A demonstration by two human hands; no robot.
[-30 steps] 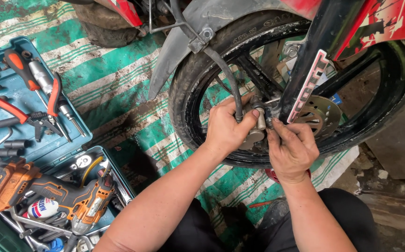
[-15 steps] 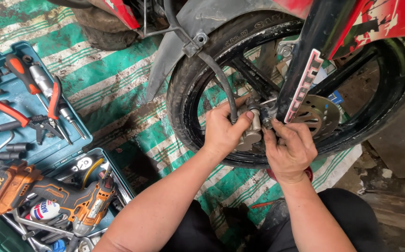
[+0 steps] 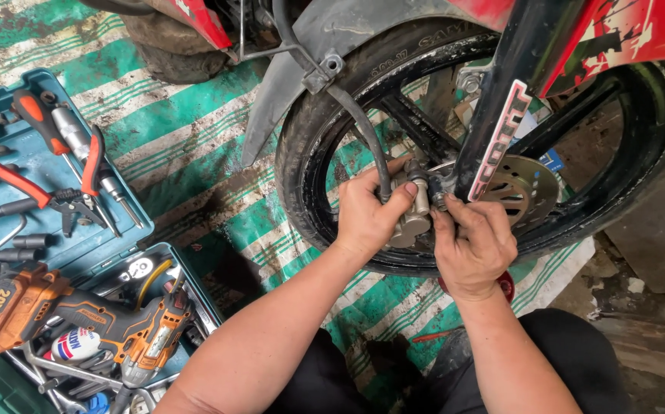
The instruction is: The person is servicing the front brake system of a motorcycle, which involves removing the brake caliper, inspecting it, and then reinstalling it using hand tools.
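we grip brake caliper (image 3: 411,218) at wheel (image 3: 493,146) centre, left hand (image 3: 367,218) wrapped round it, right hand (image 3: 474,245) pinching its top | fork leg (image 3: 501,123) blocks at 12 | blue tool case (image 3: 56,230) at 9, orange drill (image 3: 95,326) at 8

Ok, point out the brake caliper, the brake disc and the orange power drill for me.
brake caliper (image 3: 411,222), head view, metal body between the hands
brake disc (image 3: 530,186), head view, slotted face
orange power drill (image 3: 98,326), head view, orange housing

Brake caliper (image 3: 411,218) mostly hidden by both hands, apparently gripped.
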